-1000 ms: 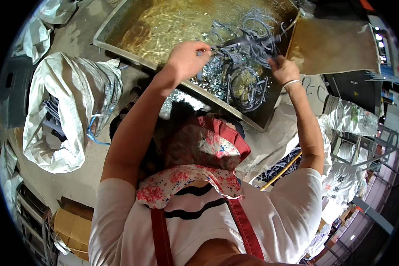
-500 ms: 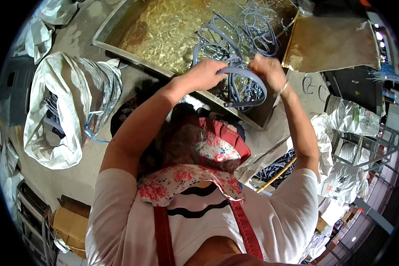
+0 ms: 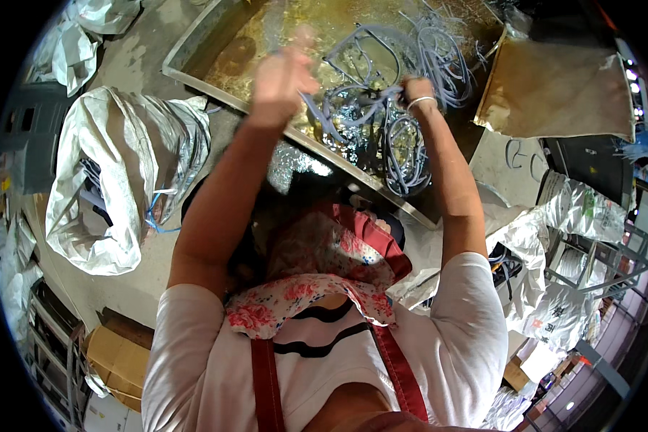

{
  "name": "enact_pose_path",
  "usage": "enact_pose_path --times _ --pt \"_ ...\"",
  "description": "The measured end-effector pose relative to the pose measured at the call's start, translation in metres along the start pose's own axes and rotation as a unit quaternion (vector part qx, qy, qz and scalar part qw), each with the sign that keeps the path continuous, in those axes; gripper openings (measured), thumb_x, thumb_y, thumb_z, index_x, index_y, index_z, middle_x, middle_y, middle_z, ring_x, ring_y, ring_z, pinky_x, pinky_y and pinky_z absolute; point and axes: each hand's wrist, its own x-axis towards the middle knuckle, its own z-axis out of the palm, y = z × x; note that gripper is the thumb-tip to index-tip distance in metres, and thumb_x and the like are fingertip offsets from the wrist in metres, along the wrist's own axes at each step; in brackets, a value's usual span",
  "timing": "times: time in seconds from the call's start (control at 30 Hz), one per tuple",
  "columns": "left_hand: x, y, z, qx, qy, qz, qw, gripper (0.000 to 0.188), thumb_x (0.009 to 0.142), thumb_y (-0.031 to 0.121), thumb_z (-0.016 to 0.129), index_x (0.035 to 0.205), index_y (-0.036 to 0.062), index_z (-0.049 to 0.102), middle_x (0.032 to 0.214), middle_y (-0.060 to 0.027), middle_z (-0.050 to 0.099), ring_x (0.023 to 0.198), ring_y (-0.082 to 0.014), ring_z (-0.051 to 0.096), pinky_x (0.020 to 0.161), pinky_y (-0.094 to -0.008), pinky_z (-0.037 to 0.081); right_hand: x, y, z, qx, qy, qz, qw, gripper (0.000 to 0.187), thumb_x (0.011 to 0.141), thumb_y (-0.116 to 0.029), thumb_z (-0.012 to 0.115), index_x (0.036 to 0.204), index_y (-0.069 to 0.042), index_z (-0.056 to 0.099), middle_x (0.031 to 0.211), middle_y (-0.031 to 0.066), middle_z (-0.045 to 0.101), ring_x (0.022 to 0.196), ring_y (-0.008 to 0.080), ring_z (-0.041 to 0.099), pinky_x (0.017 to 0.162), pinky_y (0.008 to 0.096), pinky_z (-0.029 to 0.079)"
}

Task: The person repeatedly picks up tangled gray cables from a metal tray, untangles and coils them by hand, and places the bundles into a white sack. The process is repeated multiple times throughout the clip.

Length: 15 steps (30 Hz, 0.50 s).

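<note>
We find right hand clenched on grey tubing; left hand blurred, grip indeterminable. Untangling, apparently; next calls for gentle pulling.

The head-worn fisheye looks down upon both hands.

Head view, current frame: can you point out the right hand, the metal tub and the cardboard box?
Right hand [image 3: 417,88]: head view, on the back of the hand.
Metal tub [image 3: 207,91]: head view, on its near rim.
Cardboard box [image 3: 119,363]: head view, on its tan side.
</note>
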Motion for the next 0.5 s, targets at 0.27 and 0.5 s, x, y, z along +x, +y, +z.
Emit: enact_pose_path --times 0.27,0.5 --pt "0.038 0.036 -0.01 0.078 0.16 -0.111 0.978 0.031 0.081 0.031 0.064 0.077 0.0041 0.049 0.072 -0.0028 0.044 0.054 -0.0093 0.038 0.047 -0.023 0.035 -0.022 -0.034 -0.031 0.194 -0.048 -0.13 0.971 0.017 0.086 -0.012 0.04 0.082 0.002 0.05 0.059 0.0066 0.048 0.041 0.0166 0.049 0.034 0.0284 0.04" --pt "0.028 0.051 -0.019 0.065 0.058 -0.138 0.987 0.021 0.081 0.018 0.064 0.086 0.0016 0.05 0.066 -0.0013 0.047 0.052 -0.009 0.044 0.046 -0.0213 0.038 -0.041 -0.089 0.033 0.136 -0.196 -0.168 0.957 0.028 0.088 -0.024 0.048 0.092 0.003 0.054 0.07 0.0084 0.059 0.054 0.0128 0.057 0.042 0.0245 0.044"
